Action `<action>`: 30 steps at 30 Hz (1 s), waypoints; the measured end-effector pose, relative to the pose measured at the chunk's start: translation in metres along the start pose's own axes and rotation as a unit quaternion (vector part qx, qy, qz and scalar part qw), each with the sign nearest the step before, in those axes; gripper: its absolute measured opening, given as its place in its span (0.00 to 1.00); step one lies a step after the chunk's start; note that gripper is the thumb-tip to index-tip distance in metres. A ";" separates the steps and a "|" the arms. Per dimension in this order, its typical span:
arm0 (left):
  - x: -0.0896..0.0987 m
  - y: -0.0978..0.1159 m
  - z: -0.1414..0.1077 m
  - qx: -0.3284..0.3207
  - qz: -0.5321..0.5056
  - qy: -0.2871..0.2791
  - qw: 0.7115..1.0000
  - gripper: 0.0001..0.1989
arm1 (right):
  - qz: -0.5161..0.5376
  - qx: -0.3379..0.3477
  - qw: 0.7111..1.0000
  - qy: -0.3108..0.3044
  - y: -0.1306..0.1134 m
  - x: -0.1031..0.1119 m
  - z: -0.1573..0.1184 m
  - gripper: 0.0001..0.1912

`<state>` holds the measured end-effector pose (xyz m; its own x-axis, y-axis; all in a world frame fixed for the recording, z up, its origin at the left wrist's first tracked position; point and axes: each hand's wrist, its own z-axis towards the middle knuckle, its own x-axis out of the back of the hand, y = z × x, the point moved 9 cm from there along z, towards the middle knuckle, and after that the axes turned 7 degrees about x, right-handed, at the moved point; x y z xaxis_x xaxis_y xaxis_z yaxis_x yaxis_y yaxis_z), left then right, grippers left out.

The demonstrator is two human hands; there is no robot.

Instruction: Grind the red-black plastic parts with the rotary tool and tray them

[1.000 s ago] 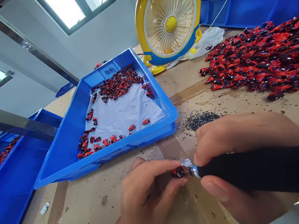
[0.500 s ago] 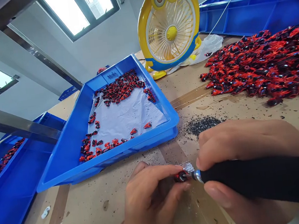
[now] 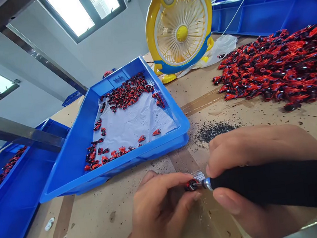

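Between the thumb and index finger of my left hand is a small red and black part, its round opening turned to the right. My right hand grips a thick black handheld tool with a silver collar. The tool's thin metal tip meets the part's opening; how deep it sits inside cannot be made out. Black shavings lie on the brown tabletop just beyond my hands.
A blue tray with a white liner holds many red and black parts. To the right lies a large pile of them. A yellow fan stands behind, near blue bins. More blue bins are at left.
The black tool and my right hand have shifted very slightly left and up. My left hand keeps its pinch on the part.
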<state>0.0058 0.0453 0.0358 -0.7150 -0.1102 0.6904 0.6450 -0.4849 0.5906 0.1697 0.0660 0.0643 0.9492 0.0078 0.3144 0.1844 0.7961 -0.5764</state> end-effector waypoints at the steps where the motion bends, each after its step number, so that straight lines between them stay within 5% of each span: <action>1: 0.000 0.000 0.000 0.001 0.001 -0.001 1.000 0.06 | 0.000 0.000 1.000 -0.001 0.000 -0.001 -0.001 0.03; 7: 0.001 -0.003 -0.002 -0.002 0.000 -0.004 1.000 0.07 | -0.006 -0.029 0.999 0.015 0.000 -0.003 -0.002 0.04; 12: 0.002 -0.005 0.000 0.013 0.011 0.007 1.000 0.06 | -0.006 -0.064 0.991 0.114 -0.001 0.013 -0.007 0.19; 18: 0.003 -0.008 0.000 0.033 -0.005 0.003 0.999 0.03 | 0.039 0.006 0.998 0.044 -0.005 0.021 -0.004 0.07; 24: 0.005 -0.015 -0.003 0.061 -0.016 0.006 0.998 0.06 | 0.004 -0.036 0.986 0.165 -0.009 0.024 -0.002 0.16; 30: -0.004 -0.024 -0.011 0.129 -0.126 -0.010 0.984 0.12 | -0.001 -0.048 0.984 0.172 -0.010 0.021 -0.004 0.17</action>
<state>-0.0102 0.0483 0.0145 -0.8575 0.0042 0.5145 0.4962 -0.2579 0.8290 0.1889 0.0553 0.0737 0.9759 -0.2121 0.0523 0.1946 0.7354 -0.6491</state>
